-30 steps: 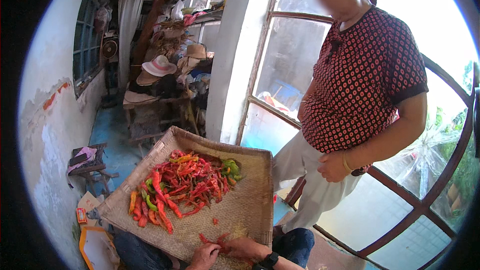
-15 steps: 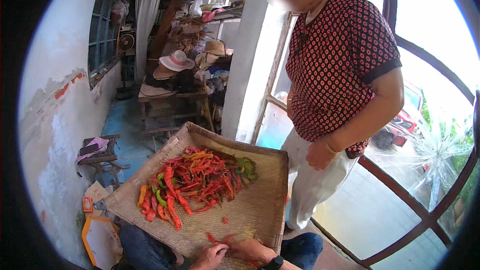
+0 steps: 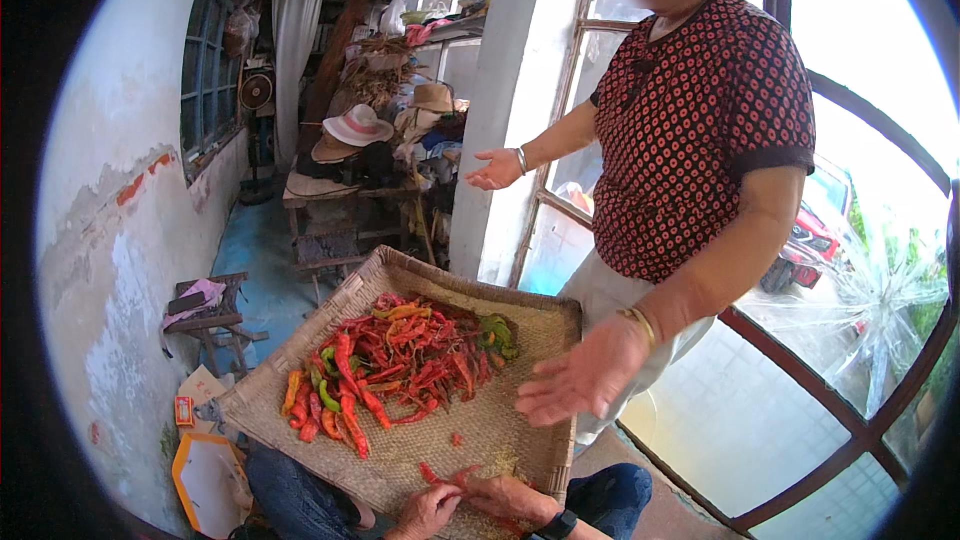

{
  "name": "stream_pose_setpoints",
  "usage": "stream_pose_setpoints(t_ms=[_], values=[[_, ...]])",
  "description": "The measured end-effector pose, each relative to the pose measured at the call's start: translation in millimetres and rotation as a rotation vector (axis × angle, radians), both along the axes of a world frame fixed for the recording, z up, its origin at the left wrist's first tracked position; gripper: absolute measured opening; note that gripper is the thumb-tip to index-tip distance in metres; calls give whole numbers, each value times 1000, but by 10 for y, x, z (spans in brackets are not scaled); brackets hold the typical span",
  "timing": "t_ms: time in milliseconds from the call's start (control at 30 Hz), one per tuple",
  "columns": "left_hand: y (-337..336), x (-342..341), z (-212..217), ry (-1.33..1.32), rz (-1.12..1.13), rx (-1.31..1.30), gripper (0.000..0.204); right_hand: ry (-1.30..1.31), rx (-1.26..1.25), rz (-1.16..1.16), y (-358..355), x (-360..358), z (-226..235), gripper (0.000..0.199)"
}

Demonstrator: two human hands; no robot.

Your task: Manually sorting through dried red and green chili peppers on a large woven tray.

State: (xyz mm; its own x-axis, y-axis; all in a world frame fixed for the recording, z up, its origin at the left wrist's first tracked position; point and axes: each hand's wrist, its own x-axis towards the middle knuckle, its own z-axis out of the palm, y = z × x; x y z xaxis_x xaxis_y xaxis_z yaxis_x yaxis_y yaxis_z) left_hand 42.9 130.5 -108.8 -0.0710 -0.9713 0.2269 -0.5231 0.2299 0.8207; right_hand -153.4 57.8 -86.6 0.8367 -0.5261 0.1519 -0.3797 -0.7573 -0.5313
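A pile of red chili peppers (image 3: 405,345), with some green and orange ones among it, lies in a square woven tray (image 3: 400,455) over my knees. At the tray's near edge my left hand (image 3: 428,512) and my right hand (image 3: 510,498) come together, fingers closed. Between their fingertips is a red chili pepper (image 3: 462,476), partly hidden by the fingers. Just beyond, another red piece (image 3: 430,474) rests on the weave, and a small red scrap (image 3: 456,439) lies farther in. More red shows under my right hand.
Across the tray to the right stands a person (image 3: 700,130), one open hand (image 3: 590,375) over its right edge. A small stool (image 3: 210,305) is at left, an orange-rimmed white container (image 3: 205,480) below it. Hats (image 3: 355,125) lie on a table farther back.
The other person has spread both arms, palms open, one hand coming over the tray and the other out to the left. My hands stay together at the near edge.
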Motion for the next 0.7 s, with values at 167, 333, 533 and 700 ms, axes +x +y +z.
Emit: stream_pose_setpoints(t_ms=[167,333,533,700], values=[[-16,19,-14,-8,-32,32,20,-22,182,-20,-54,-34,-194,34],[11,-8,31,3,-28,-34,19,34,151,5,-40,-10,-66,26],[-37,-1,-99,6,-46,-70,19,56,175,3,-44,-18,-41,22],[53,2,78,72,-92,19,26,-4,164,26,-20,6,65,28]])
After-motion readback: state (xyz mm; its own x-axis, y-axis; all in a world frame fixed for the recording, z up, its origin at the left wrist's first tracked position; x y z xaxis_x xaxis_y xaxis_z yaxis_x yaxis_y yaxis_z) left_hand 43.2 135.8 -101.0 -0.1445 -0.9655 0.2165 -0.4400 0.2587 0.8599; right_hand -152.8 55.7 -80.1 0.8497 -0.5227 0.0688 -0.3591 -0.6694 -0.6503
